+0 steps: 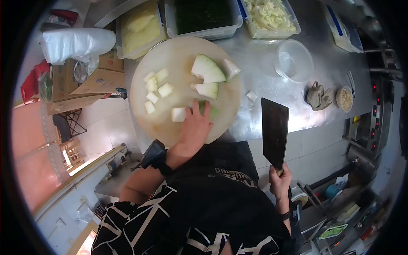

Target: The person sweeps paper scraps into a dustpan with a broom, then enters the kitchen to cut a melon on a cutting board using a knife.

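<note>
My left hand point(194, 125) rests on the round cutting board point(170, 51), its fingers gripping a green-rinded piece of winter melon point(209, 111). Part of that piece is hidden under the fingers. A white melon block point(178, 114) lies just left of the fingertips. Two larger winter melon wedges point(208, 70) and a smaller chunk point(230, 69) sit farther back on the board. Several pale melon cubes point(165, 90) are grouped at its left. My right hand point(280, 180) is closed around the handle of a cleaver point(275, 131), held off the board to the right, blade pointing away from me.
Behind the board stand tubs of pale yellow food point(138, 27), dark green food point(204, 17) and shredded cabbage point(272, 17). A clear round container point(294, 61), a grey cloth point(318, 97) and a small bowl point(344, 100) are on the steel counter point(263, 55). One melon cube point(251, 95) lies beside the board.
</note>
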Motion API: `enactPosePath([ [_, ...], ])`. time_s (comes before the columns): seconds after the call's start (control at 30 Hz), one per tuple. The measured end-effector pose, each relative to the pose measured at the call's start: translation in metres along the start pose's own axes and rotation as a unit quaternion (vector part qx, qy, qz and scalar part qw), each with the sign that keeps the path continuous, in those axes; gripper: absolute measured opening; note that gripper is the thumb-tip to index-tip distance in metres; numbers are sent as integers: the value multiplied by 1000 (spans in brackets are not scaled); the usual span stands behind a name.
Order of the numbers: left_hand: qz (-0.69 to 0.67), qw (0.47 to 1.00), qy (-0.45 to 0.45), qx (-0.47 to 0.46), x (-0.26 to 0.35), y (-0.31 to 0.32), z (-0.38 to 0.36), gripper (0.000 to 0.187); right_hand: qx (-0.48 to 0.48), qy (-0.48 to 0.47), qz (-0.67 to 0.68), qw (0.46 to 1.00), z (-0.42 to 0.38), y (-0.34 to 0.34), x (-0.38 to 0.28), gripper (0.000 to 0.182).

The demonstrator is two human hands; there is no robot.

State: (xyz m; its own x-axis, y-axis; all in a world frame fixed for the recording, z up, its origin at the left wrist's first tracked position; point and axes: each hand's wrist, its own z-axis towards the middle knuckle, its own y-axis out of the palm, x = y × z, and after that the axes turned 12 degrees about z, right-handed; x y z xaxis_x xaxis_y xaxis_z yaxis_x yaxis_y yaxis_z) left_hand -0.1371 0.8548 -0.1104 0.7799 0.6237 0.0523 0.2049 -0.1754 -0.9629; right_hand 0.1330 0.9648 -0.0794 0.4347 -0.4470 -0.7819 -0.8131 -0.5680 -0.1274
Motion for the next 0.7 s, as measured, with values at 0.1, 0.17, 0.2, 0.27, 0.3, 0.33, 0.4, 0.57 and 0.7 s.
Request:
enactPosePath([
  [0.1, -34, 999, -15, -15, 10, 2, 7, 53, 2, -13, 14, 1000, 8, -8, 8, 23],
  [0.17, -63, 997, -16, -32, 20, 6, 12, 51, 19, -6, 10, 1000, 10, -13, 15, 23],
  [0.2, -88, 996, 16, -12, 24, 8, 14, 48, 20, -3, 15, 1000, 10, -14, 16, 23],
  [0.27, -114, 992, 48, 6, 37, 13, 21, 45, 23, 8, 22, 999, 9, -16, 14, 24],
  [0.3, -136, 988, 68, 13, 45, 16, 27, 43, 23, 9, 21, 999, 9, -16, 12, 24],
  [0.33, -159, 983, 87, 20, 54, 18, 32, 41, 26, 10, 36, 999, 8, -15, 11, 24],
  [0.4, -199, 974, 95, 55, 77, 17, 38, 38, 26, 10, 45, 999, 9, -16, 10, 24],
  [0.57, -182, 967, 147, 103, 44, 7, 18, 31, 26, 20, 42, 999, 8, -13, 1, 23],
  [0.7, -56, 984, 61, 156, -7, 21, -4, 32, 21, 6, 15, 1000, 12, -13, 6, 23],
])
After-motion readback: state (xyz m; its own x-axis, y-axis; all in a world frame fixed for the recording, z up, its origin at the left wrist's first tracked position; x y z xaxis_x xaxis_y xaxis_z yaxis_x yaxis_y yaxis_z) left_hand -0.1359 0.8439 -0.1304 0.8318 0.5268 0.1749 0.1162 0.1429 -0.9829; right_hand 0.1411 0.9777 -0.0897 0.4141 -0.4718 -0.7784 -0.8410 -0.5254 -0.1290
